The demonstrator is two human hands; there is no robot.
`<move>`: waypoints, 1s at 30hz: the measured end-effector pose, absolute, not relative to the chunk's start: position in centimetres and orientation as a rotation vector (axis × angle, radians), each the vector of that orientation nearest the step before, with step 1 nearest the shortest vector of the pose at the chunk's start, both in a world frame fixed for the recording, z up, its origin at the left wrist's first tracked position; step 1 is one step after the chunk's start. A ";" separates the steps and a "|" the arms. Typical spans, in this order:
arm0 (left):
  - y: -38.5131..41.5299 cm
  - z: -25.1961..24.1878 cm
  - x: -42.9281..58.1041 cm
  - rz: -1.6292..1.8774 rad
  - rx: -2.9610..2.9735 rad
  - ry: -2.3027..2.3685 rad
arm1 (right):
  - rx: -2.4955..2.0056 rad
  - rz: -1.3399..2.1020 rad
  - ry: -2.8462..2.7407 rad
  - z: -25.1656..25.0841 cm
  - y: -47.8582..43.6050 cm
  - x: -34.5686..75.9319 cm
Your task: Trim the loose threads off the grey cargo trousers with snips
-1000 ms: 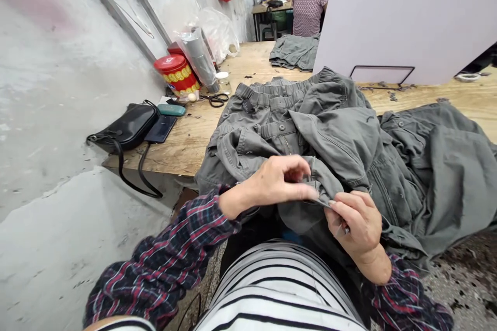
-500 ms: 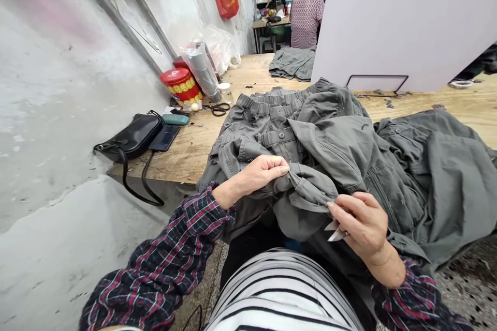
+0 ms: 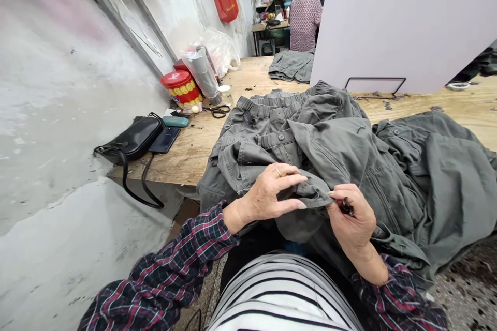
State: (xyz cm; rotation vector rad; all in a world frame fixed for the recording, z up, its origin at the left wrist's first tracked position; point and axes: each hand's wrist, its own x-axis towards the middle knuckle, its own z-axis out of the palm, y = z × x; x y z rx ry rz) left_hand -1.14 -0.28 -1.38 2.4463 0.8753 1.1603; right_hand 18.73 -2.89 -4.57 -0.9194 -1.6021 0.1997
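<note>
Grey-green cargo trousers (image 3: 267, 126) lie bunched on the plywood table (image 3: 186, 155), their waistband and button facing away from me. My left hand (image 3: 272, 191) pinches a folded fabric edge (image 3: 310, 191) of the garment between thumb and fingers, and a ring shows on one finger. My right hand (image 3: 351, 214) grips the far end of the same fold. A small dark-tipped tool (image 3: 347, 207), probably thread snips, sits in that hand, with its blades hidden. More of the grey-green cloth (image 3: 446, 181) spreads to the right.
At the table's left lie a black handbag (image 3: 132, 137), a phone (image 3: 165, 139), a green case (image 3: 175, 121), black scissors (image 3: 217, 111) and a red tin (image 3: 181, 88). A white board (image 3: 404, 20) stands at the back. Beyond it, a co-worker (image 3: 305, 23) sits near folded garments (image 3: 291, 66).
My left hand has turned and opened around the fold, showing its ring. My right hand has moved up and left, and the metal blades seen earlier are now hidden.
</note>
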 end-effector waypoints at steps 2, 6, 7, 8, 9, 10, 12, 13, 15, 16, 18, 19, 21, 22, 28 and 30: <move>-0.2 -1.1 -0.4 1.177 2.563 0.797 | -0.917 0.213 -1.621 -4.1 -2.8 18.5; 1.0 0.2 0.5 1.322 2.593 0.659 | -0.894 0.276 -1.655 -3.3 -2.7 18.4; 1.2 0.7 0.3 1.357 2.556 0.661 | -0.903 0.303 -1.646 -3.2 -2.7 18.4; 1.3 1.2 0.0 1.395 2.486 0.704 | -0.932 0.333 -1.621 -3.1 -2.6 18.5; 1.2 1.7 -0.4 1.452 2.371 0.791 | -0.979 0.367 -1.577 -3.1 -2.5 18.6; 0.8 2.2 -0.8 1.517 2.205 0.903 | -1.032 0.401 -1.518 -3.1 -2.3 18.8; -0.6 2.4 -1.4 1.532 1.783 1.073 | -1.113 0.480 -1.399 -3.2 -1.9 19.1; -1.5 2.2 -1.6 1.428 1.573 1.096 | -1.132 0.522 -1.350 -3.3 -1.6 19.2; -3.3 0.9 -1.2 1.024 1.208 1.021 | -1.138 0.600 -1.281 -3.7 -1.1 19.3; -4.0 0.0 -0.8 0.833 1.027 0.978 | -1.138 0.630 -1.261 -4.0 -0.9 19.3; -4.9 -1.7 0.4 0.711 0.752 0.925 | -1.133 0.670 -1.249 -4.4 -0.7 19.4; -5.0 -2.5 1.0 0.729 0.668 0.908 | -1.130 0.682 -1.253 -4.6 -0.6 19.4; -5.0 -3.3 2.1 0.821 0.584 0.883 | -1.135 0.689 -1.268 -4.8 -0.7 19.5; -5.0 -3.5 2.5 0.867 0.579 0.877 | -1.147 0.678 -1.277 -4.8 -0.7 19.6; -6.1 -3.5 2.6 1.067 1.144 0.941 | -1.222 0.598 -1.425 -3.4 -1.6 19.4; -6.3 -3.4 2.4 1.087 1.312 0.940 | -1.188 0.599 -1.462 -2.9 -1.9 19.3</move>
